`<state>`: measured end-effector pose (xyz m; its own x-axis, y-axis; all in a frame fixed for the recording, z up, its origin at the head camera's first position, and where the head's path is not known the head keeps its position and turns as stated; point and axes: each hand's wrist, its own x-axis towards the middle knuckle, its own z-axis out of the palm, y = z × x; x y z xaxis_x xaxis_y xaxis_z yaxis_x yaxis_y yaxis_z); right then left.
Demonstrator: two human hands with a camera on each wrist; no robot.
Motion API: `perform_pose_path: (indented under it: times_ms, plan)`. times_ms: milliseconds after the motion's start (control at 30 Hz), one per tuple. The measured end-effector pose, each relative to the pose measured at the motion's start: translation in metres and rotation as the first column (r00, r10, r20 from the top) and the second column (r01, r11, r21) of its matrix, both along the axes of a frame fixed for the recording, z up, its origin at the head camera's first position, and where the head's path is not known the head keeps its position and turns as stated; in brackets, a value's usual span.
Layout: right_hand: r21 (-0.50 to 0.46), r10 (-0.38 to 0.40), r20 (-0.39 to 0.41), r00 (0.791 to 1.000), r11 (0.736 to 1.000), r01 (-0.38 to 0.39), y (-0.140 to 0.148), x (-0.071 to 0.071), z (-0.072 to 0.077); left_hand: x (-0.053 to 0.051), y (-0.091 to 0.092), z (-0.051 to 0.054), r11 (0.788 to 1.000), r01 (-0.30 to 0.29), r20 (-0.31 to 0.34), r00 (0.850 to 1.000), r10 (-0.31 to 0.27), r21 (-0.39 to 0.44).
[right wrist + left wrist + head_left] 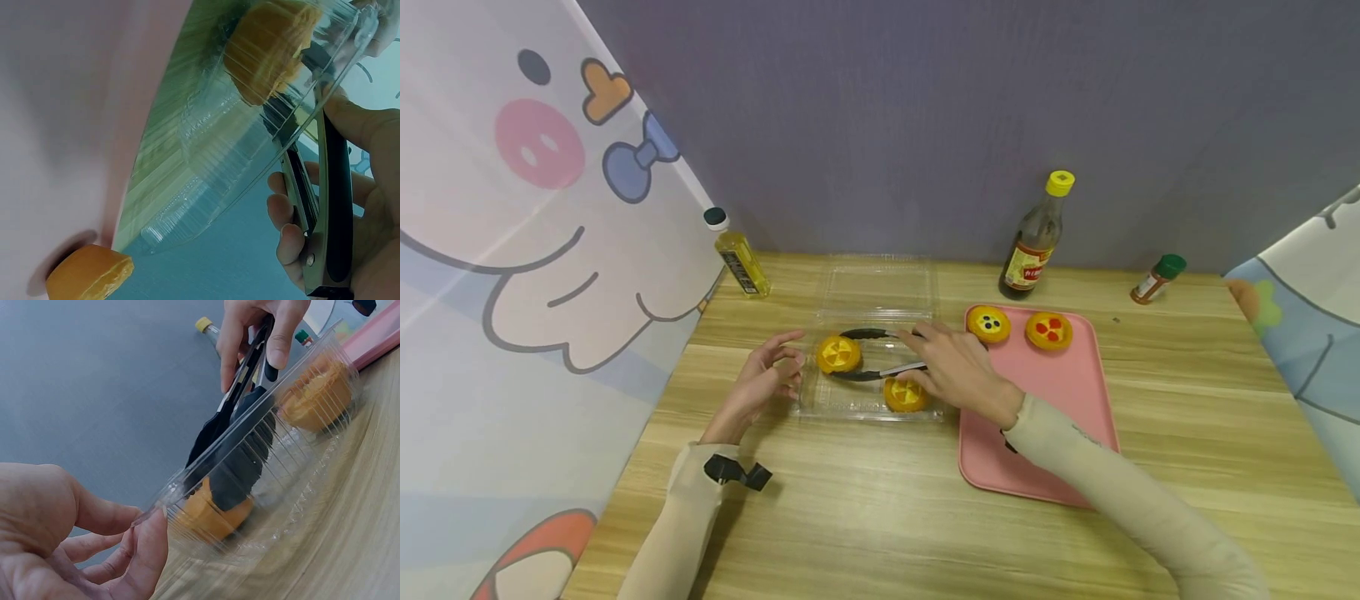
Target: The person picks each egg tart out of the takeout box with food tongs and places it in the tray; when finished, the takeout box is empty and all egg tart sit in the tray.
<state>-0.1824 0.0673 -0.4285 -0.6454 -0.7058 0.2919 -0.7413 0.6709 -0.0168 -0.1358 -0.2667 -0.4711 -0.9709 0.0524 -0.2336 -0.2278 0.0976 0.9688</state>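
Note:
My left hand (760,382) pinches the left rim of a clear plastic clamshell box (306,356) between thumb and finger. In my right hand (962,371) is a pair of black-tipped metal tongs (859,377), reaching into the box. The tong tips lie on either side of a fruit-topped tart (838,355) at the box's left; whether they squeeze it I cannot tell. A second tart (906,397) with similar yellow topping sits in the front right of the box, partly below the right hand. The lid (877,287) lies open toward the wall.
Right of the box lies a pink tray (1037,475) with a blueberry tart (988,323) and a red-topped tart (1048,331) at its far end. Along the wall stand an oil bottle (741,262), a dark sauce bottle (1032,246) and a green-capped spice jar (1157,279).

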Motion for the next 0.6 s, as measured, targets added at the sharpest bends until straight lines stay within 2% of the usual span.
perform_pose_path:
  times_ms: [300, 600]
  plan:
    - [-0.006, 0.002, 0.007, 1.0, 1.0, -0.002, 0.0097, 0.0066, 0.0011, -0.0016, -0.0003, -0.0029, 1.0, -0.003, -0.003, 1.0, 0.003, 0.009]
    - [-0.019, 0.014, 0.046, 0.999, 1.0, -0.013, 0.0034, 0.0039, 0.0006, 0.0, 0.0003, 0.0, 1.0, -0.002, -0.007, 1.0, 0.002, 0.005]
